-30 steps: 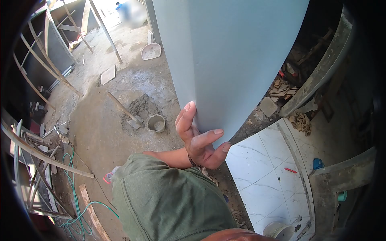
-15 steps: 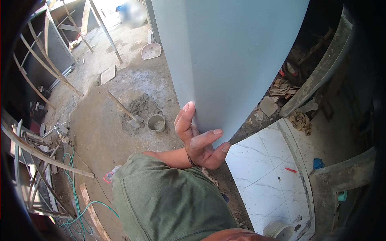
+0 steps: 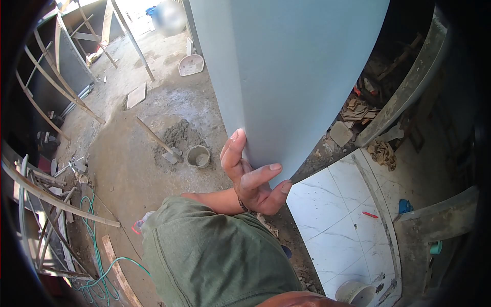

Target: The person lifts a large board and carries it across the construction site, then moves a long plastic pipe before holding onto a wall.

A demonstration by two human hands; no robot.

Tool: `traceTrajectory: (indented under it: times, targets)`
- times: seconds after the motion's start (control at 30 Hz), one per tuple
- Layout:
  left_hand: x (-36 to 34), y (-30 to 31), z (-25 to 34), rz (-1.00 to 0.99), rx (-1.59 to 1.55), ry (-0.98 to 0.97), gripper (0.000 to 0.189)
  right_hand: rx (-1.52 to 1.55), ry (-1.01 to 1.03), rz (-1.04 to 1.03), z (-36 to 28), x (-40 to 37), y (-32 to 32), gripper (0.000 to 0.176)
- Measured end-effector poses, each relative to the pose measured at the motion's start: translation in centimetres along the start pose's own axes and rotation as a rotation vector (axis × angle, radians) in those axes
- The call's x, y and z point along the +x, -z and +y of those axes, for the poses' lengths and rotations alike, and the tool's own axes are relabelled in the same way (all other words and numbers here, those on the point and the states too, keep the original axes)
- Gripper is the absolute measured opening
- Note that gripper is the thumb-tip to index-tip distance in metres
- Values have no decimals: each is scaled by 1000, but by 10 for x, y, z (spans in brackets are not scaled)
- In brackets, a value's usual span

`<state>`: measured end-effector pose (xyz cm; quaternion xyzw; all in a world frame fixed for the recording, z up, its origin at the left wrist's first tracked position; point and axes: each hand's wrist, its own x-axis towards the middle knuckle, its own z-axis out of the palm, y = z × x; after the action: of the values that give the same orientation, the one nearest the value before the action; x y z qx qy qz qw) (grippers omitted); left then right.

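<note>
My left hand [image 3: 251,179] is raised at the lower end of a tall, pale grey-blue column [image 3: 291,77]. Its fingers are spread and loosely bent, with nothing between them. One fingertip overlaps the column's left edge, while two others point right across its narrow bottom. A dark band circles the wrist. Below the hand, a green sleeve [image 3: 220,250] covers my upper arm, and the bent forearm comes out from behind it. My right hand is outside the view.
Left of the column, a bucket [image 3: 198,157] stands beside wet mortar [image 3: 181,135] and a long-handled tool [image 3: 156,139]. A green hose [image 3: 97,256] and wooden poles [image 3: 66,197] lie at left. White tiles [image 3: 332,204] with a red object [image 3: 370,215] cover the right floor.
The view has shifted very slightly, so the column sits a little further left. My left hand keeps the same pose at its edge.
</note>
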<state>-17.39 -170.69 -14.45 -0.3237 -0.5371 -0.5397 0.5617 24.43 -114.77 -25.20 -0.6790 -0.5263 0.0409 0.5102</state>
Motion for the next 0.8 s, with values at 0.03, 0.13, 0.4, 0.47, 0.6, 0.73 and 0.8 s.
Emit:
traceTrajectory:
  times: [0.03,0.13,0.4,0.47,0.6,0.73,0.8]
  targets:
    - [0,0,0,-3,2,-4,33,1,1,2,1,0,1,70]
    - [1,1,-1,-7,5,-12,33,-9,-4,4,3,0,3,70]
    - [2,1,0,-12,5,-12,33,-8,-10,11,5,2,6,71]
    - [2,0,0,-2,-1,-15,33,-9,-9,16,6,2,7,71]
    - [1,-1,1,10,3,-1,32,-12,-12,21,6,3,8,71]
    - [1,-1,1,8,2,0,32,-12,-20,26,7,5,11,72]
    - [1,-1,1,2,6,-3,32,-16,-17,30,8,6,12,72]
